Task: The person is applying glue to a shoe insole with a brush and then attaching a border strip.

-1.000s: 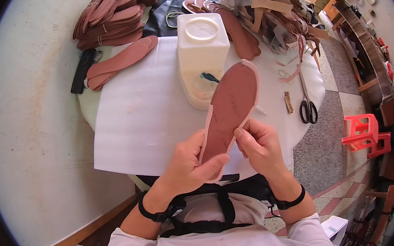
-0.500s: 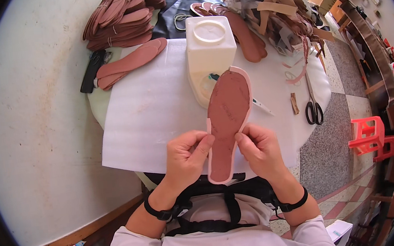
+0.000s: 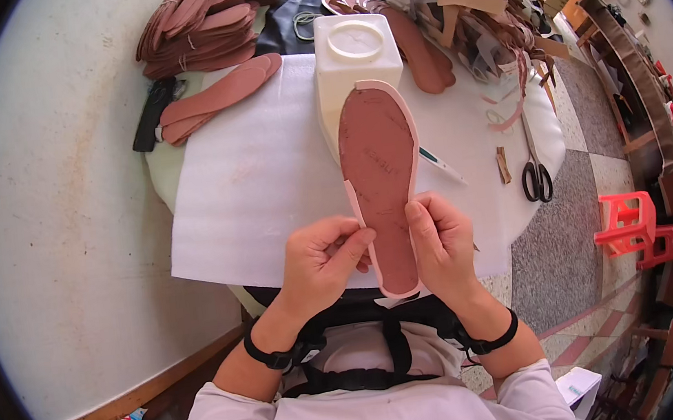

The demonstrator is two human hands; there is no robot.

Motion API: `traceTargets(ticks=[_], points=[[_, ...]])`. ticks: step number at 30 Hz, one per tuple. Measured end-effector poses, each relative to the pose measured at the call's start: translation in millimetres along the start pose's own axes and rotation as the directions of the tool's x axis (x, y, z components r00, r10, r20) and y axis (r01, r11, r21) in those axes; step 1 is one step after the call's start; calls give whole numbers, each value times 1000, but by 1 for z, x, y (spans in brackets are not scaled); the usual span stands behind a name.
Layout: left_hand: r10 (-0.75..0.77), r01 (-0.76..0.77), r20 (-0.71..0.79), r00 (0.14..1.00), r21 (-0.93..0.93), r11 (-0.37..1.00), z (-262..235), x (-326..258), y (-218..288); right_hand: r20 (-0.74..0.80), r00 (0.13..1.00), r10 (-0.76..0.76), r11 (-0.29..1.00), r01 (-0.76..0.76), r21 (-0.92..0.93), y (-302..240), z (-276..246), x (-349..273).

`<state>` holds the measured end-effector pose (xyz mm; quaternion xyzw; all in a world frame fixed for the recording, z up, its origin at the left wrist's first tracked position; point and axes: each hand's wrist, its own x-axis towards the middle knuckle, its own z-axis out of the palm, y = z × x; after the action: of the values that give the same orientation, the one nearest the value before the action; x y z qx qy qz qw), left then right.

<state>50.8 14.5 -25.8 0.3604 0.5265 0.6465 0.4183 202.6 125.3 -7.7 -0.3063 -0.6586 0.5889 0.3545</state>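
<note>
Between my hands, above the white-covered table, stands a reddish-brown insole (image 3: 382,172) with a pale pink strip (image 3: 416,146) folded along most of its edge. At the upper left of the insole the rim shows no strip. My left hand (image 3: 326,252) pinches the left edge near the narrow end, thumb on the face. My right hand (image 3: 443,240) grips the opposite edge, its thumb lying along the strip and its other fingers behind. Just beyond the insole is a whitish plastic container (image 3: 354,65), partly hidden by it. A white and green pen-like tool (image 3: 440,165) lies to the right.
Bundled insoles (image 3: 202,27) are piled at the far left, with loose insoles (image 3: 218,99) and a black-handled tool (image 3: 153,118) nearer. Scrap strips (image 3: 463,12) heap at the far right. Black-handled scissors (image 3: 536,177) lie at the right edge. Red stools (image 3: 629,224) stand on the floor.
The insole has turned more upright, its wide end swinging left. My right hand has shifted slightly up and its thumb now points upward. The left hand keeps its pinch.
</note>
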Motion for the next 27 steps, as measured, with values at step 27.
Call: traceTargets(ticks=[27], points=[[111, -158, 211, 971, 220, 963, -4, 0, 7, -220, 965, -142, 977, 172, 123, -8, 14, 12]])
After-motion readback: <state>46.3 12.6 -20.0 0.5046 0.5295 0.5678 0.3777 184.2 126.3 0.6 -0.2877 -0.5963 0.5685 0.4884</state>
